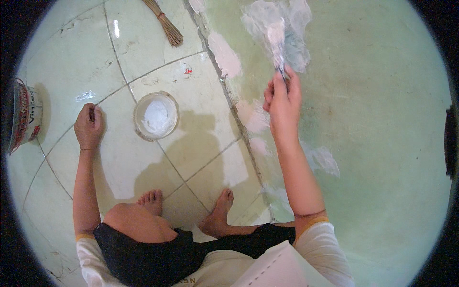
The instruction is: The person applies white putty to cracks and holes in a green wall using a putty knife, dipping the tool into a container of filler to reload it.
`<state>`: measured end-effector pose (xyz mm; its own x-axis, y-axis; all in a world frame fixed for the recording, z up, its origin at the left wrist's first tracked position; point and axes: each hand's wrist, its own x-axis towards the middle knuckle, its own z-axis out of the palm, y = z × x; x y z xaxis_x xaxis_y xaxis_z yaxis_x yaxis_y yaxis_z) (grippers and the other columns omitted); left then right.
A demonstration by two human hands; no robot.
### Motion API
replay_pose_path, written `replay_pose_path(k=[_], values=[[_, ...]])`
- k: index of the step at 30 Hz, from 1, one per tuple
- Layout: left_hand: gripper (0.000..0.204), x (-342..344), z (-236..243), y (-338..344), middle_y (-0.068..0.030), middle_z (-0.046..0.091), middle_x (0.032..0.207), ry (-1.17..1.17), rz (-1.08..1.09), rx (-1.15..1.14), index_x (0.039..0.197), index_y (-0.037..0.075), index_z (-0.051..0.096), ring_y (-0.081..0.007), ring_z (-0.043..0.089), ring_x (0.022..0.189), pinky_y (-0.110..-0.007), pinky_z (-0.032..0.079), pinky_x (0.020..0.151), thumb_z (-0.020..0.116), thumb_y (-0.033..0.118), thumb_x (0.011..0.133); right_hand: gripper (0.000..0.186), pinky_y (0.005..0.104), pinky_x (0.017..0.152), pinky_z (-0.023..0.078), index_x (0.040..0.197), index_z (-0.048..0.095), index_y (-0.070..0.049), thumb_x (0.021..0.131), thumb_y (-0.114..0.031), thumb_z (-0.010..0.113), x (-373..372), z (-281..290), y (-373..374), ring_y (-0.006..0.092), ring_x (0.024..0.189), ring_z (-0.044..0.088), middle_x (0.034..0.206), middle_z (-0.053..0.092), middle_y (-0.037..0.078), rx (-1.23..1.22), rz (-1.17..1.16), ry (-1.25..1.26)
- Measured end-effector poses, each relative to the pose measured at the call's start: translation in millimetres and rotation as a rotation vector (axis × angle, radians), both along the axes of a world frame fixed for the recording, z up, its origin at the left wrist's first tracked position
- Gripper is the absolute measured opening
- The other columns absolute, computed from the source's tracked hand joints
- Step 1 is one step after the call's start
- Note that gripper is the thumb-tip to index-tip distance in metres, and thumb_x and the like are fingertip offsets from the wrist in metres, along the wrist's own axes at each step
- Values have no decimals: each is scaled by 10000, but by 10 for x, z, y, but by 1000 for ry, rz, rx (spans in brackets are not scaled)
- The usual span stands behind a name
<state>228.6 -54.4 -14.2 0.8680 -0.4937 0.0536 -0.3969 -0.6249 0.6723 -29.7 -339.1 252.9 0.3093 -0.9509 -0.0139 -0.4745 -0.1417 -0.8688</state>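
My right hand (284, 103) grips a putty knife (277, 40) by its handle, over the green wall (373, 124). White paste coats its blade, which lies against or just above a wide smeared patch of white filler (299, 19); I cannot tell whether it touches. My left hand (89, 128) is curled closed low over the tiled floor, with nothing visible in its fingers. To the right of that hand, a round pale tub (137, 125) holds white paste (159, 116).
A labelled bucket (34, 115) stands at the far left. A straw hand broom (165, 24) lies at the top, and a small red scrap (188, 71) is on the tiles. My bare feet (221, 210) are below the tub. More filler patches (224, 55) run along the wall's lower edge.
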Motion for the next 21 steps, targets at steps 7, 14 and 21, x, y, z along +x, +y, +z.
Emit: replay_pose_path(k=[7,14,21], values=[[220,33,-66,2,-152,654,778,-51,-9,-39,945,39,626,-291,638,671,-389,502,642,594,257,943,340,256,454,338,1303,459,-38,1004,-185,527,653,-9,-491,84,571,446,830,522,21,-83,68,-155],[240,37,-74,42,-151,667,783,-24,-2,-55,963,42,636,-296,654,690,-391,509,660,594,278,946,348,241,439,309,1318,463,-72,1002,-191,549,199,210,-235,71,570,435,825,522,7,-70,-84,-127],[234,4,-81,17,-140,654,767,-31,-28,-43,946,46,635,-284,636,678,-379,504,656,611,279,945,356,217,441,316,1370,460,-122,1030,-213,516,-631,515,361,57,572,425,854,511,-12,-43,-199,-56]])
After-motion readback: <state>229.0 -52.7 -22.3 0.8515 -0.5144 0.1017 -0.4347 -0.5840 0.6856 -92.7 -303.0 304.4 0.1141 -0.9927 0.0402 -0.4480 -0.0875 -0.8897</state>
